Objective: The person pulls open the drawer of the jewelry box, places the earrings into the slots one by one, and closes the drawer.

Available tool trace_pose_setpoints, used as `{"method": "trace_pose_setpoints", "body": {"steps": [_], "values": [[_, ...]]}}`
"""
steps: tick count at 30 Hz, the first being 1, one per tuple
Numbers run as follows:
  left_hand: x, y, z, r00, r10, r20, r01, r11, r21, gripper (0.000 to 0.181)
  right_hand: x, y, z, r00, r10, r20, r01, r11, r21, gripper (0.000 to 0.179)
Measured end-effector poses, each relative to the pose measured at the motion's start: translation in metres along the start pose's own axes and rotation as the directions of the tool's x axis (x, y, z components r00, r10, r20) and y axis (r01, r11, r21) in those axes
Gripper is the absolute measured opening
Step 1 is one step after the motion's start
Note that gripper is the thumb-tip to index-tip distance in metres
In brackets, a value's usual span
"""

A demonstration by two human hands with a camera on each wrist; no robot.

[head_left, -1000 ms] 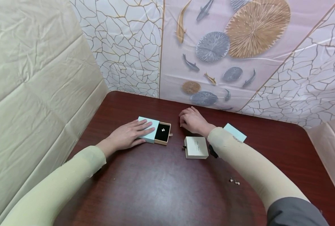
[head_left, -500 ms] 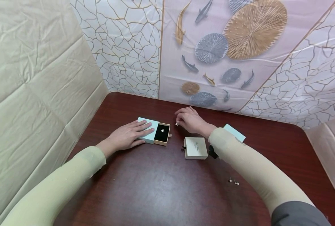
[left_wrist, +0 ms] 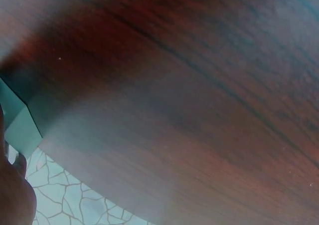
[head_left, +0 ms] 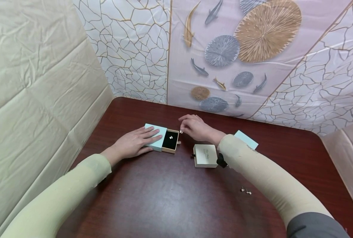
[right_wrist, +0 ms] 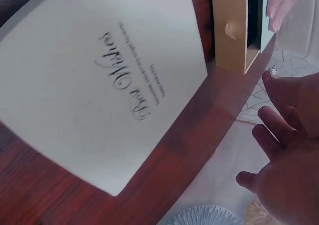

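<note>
My left hand point(head_left: 134, 142) lies flat with spread fingers over the light blue sleeve point(head_left: 157, 145) of a small drawer box. Its tan drawer point(head_left: 169, 151), lined in black, sticks out to the right with one small shiny earring point(head_left: 171, 137) on the lining. At the drawer's far right corner, my right hand point(head_left: 195, 128) pinches another earring point(head_left: 180, 132) between thumb and finger. That sparkling earring point(right_wrist: 272, 71) also shows at the fingertip in the right wrist view. The left wrist view catches only part of the left hand point(left_wrist: 15, 190) beside the box sleeve point(left_wrist: 22, 130).
A closed cream box point(head_left: 205, 156) with "Best Wishes" lettering and a dark pull tab sits below my right hand. Behind the right forearm lies a light blue piece point(head_left: 246, 139), partly hidden. Two small earrings point(head_left: 245, 191) rest on the dark wooden table point(head_left: 152, 198) near that forearm.
My right hand has moved left toward the open drawer, bringing the pinched earring with it. The left hand has stayed on the blue sleeve.
</note>
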State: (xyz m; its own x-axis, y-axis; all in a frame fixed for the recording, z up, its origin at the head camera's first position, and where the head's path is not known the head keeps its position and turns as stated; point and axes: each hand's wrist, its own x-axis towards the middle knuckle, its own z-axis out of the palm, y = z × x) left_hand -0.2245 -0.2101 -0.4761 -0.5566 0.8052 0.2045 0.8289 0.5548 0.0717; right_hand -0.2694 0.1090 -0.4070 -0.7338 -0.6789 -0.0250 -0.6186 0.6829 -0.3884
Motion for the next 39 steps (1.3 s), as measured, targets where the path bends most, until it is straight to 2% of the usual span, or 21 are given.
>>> {"method": "trace_pose_setpoints", "body": {"steps": [14, 26, 39], "values": [[0.0, 0.0, 0.0, 1.0, 0.002, -0.009, -0.002, 1.0, 0.0, 0.058, 0.001, -0.017, 0.008, 1.0, 0.009, 0.027, -0.01, 0.999, 0.03, 0.018], [0.0, 0.001, 0.0, 1.0, -0.003, -0.01, 0.003, 1.0, -0.007, 0.059, 0.007, -0.024, 0.023, 0.991, 0.051, 0.121, -0.058, 0.996, 0.06, 0.019], [0.0, 0.001, 0.0, 1.0, -0.004, -0.008, 0.004, 1.0, 0.002, 0.059, 0.011, -0.03, 0.031, 0.991, 0.062, 0.115, -0.066, 0.997, 0.026, 0.02]]}}
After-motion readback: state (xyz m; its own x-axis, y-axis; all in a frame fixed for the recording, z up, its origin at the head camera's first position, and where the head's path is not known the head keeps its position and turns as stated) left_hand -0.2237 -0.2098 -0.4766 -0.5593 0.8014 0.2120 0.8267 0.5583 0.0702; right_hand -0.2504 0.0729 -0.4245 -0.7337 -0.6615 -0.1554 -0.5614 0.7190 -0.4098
